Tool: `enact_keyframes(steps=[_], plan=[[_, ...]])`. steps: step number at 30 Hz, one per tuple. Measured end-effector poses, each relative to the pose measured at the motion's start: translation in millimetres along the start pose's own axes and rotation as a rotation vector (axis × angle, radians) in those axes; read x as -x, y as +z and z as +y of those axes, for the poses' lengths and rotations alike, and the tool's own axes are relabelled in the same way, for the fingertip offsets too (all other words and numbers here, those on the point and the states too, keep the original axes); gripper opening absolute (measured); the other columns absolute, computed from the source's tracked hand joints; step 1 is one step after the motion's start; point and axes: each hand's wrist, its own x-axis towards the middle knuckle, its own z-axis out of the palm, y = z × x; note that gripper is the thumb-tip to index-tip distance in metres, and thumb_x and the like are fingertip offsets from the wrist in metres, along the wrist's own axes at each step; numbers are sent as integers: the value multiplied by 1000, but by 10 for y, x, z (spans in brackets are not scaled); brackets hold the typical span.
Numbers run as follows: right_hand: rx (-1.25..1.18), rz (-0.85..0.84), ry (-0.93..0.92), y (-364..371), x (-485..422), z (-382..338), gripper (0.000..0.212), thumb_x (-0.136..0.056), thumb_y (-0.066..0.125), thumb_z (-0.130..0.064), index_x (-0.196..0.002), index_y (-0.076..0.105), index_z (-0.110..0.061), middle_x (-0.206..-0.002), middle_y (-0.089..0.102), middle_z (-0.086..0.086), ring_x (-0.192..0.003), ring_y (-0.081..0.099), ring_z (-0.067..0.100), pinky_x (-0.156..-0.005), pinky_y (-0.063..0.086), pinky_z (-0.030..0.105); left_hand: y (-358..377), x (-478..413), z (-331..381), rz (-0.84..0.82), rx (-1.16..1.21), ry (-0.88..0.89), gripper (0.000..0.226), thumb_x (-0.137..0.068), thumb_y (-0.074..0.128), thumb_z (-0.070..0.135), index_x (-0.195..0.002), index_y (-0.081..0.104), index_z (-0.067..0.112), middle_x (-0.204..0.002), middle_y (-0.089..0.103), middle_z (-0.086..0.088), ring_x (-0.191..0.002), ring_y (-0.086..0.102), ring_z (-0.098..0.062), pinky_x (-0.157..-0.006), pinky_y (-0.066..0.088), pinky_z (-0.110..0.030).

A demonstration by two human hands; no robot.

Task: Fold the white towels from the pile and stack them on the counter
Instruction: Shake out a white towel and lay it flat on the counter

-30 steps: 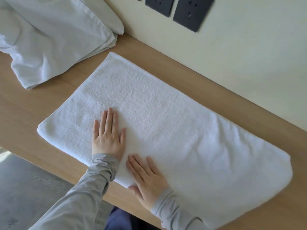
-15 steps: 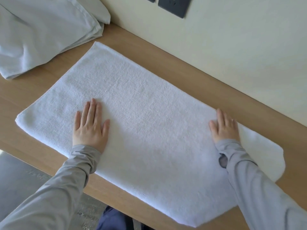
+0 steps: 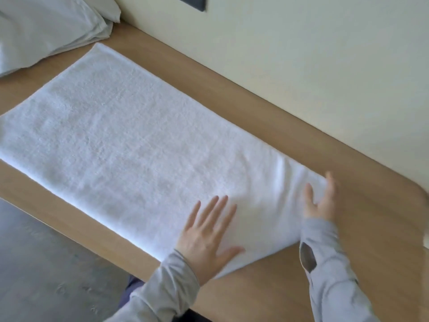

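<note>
A white terry towel (image 3: 139, 140) lies flat and folded lengthwise across the wooden counter (image 3: 362, 219), running from the far left to the near right. My left hand (image 3: 209, 238) rests flat with fingers spread on the towel's near right part. My right hand (image 3: 321, 198) is at the towel's right end, palm turned inward and fingers extended against the edge; it is blurred by motion. Neither hand grips the cloth.
A pile of white cloth (image 3: 46, 26) sits at the counter's far left corner. A cream wall (image 3: 301, 54) with a dark socket plate (image 3: 195, 2) runs along the back. The counter's rounded corner is at the right. Grey floor (image 3: 46, 263) lies below the near edge.
My left hand slid from the towel's left part to its near right part. My right hand moved further right to the towel's end. The view shifted right along the counter.
</note>
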Motion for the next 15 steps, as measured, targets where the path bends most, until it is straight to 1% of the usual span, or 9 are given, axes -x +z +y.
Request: enact_keyframes(steps=[3,4,5,6,8,10,12,14,15], plan=[[-207,13,434,-294,285,459,75,-83,54,-45,-143,29,-8,-147,34,17,-135,33,32,-111,26,43,136,30,327,-114,-98,17,95,-71,49,79,-144,37,19,-151,32,-8,-139,30,-31,-107,31,-58],[-303,-17,554,-318,365,544,71,-87,57,-43,-144,29,-12,-148,35,11,-135,34,28,-110,28,39,148,12,376,-155,-133,3,101,-65,52,80,-144,36,20,-151,32,-9,-138,30,-33,-105,32,-59],[-409,-47,604,-319,421,602,62,-90,57,-38,-142,33,-15,-145,40,6,-133,38,25,-106,32,36,149,-5,399,-196,-158,-15,106,-60,56,80,-145,35,20,-151,32,-9,-138,30,-34,-104,33,-59],[-500,-83,582,-303,445,639,48,-92,56,-32,-136,42,-17,-136,49,2,-129,44,24,-100,36,32,151,-18,401,-221,-169,-30,108,-58,59,78,-145,34,20,-151,32,-9,-138,30,-35,-104,34,-59],[-606,-156,507,-269,430,619,21,-93,55,-24,-114,57,-22,-113,61,-7,-118,54,23,-90,41,29,149,-36,383,-223,-160,-27,102,-58,64,68,-145,36,20,-150,35,-9,-136,34,-34,-101,39,-57],[-709,-209,508,-234,384,535,9,-91,58,-22,-99,61,-26,-104,63,-10,-112,58,21,-87,45,29,133,-48,357,-167,-143,17,91,-61,66,55,-142,42,19,-146,41,-9,-132,41,-34,-97,44,-54],[-839,-254,535,-206,325,435,13,-87,63,-24,-98,60,-29,-107,64,-8,-110,59,16,-89,46,30,97,-76,309,-97,-104,59,82,-62,68,45,-136,49,17,-140,49,-8,-126,49,-32,-91,50,-49],[-956,-311,518,-195,249,326,28,-82,67,-33,-108,58,-30,-118,64,-3,-110,60,12,-93,46,31,17,-156,242,-64,10,45,70,-68,67,39,-133,54,19,-136,54,-3,-123,53,-28,-86,54,-44],[-1001,-350,503,-195,201,257,39,-79,68,-39,-115,57,-27,-123,62,-1,-112,60,12,-94,45,32,-41,-210,201,-84,86,7,65,-72,66,38,-134,52,24,-136,54,1,-125,52,-24,-89,53,-42]])
